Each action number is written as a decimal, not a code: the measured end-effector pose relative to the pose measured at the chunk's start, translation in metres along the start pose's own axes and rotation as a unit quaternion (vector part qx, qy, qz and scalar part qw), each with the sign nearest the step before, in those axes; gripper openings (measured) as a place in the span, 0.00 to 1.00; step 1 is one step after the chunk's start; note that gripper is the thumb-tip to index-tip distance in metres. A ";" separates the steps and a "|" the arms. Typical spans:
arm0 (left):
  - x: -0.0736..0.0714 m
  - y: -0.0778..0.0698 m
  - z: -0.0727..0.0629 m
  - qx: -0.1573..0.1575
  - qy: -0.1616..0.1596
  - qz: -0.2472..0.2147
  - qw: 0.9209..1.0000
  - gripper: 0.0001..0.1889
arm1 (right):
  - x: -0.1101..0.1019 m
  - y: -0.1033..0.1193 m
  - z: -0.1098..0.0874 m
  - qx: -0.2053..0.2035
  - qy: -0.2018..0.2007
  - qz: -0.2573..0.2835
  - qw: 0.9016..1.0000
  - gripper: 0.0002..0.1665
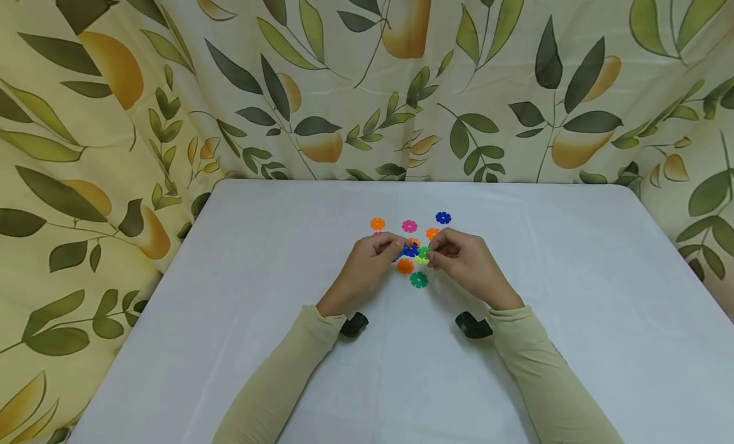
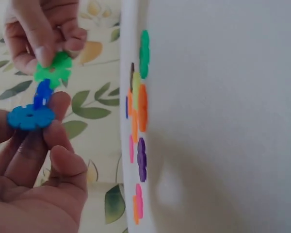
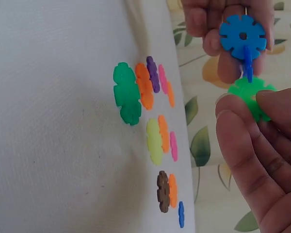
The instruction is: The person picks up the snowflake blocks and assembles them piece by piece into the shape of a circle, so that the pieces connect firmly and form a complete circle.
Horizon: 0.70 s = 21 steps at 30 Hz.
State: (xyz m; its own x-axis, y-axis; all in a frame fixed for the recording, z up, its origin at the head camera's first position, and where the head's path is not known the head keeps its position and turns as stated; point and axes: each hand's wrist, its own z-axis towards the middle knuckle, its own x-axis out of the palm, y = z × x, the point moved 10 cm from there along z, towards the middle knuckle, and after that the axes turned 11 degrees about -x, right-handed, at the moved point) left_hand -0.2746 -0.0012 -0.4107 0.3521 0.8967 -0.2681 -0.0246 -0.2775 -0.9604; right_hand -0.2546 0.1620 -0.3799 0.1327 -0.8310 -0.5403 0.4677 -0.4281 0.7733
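Between the fingertips of my left hand (image 1: 369,267) a light blue notched disc (image 3: 228,35) is pinched at its rim. A dark blue disc (image 2: 42,93) stands on edge against it, seemingly slotted into its rim. My right hand (image 1: 473,271) pinches a bright green disc (image 2: 58,69), which meets the dark blue disc at its other end. All three discs form a short chain held up in front of the loose discs. Whether the green disc's slot is fully engaged I cannot tell; fingers hide part of it.
On the white table (image 1: 241,259) lie several loose notched discs, including a darker green one (image 1: 419,279), an orange one (image 1: 405,266), a pink one (image 1: 410,226), a blue one (image 1: 443,218), a purple one (image 2: 142,160) and a brown one (image 3: 163,191). A leaf-patterned curtain (image 1: 367,100) hangs behind.
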 end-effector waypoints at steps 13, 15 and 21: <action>0.000 0.014 0.005 -0.103 0.014 -0.034 0.994 0.12 | 0.000 0.004 0.001 -0.014 0.005 -0.010 1.000 0.05; 0.000 0.014 0.005 -0.104 0.017 -0.042 0.994 0.11 | 0.000 0.005 0.002 -0.016 0.004 -0.009 1.000 0.05; 0.001 0.013 0.005 -0.093 0.030 -0.088 0.991 0.09 | 0.000 0.011 0.002 -0.027 0.001 -0.014 1.000 0.06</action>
State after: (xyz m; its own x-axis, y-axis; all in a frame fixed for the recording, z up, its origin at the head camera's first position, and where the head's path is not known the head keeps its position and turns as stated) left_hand -0.2791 -0.0024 -0.4235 0.3900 0.9167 -0.0871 0.2135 -0.1821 -0.9598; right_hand -0.2514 0.1566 -0.3706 0.1206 -0.8176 -0.5630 0.5176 -0.4322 0.7385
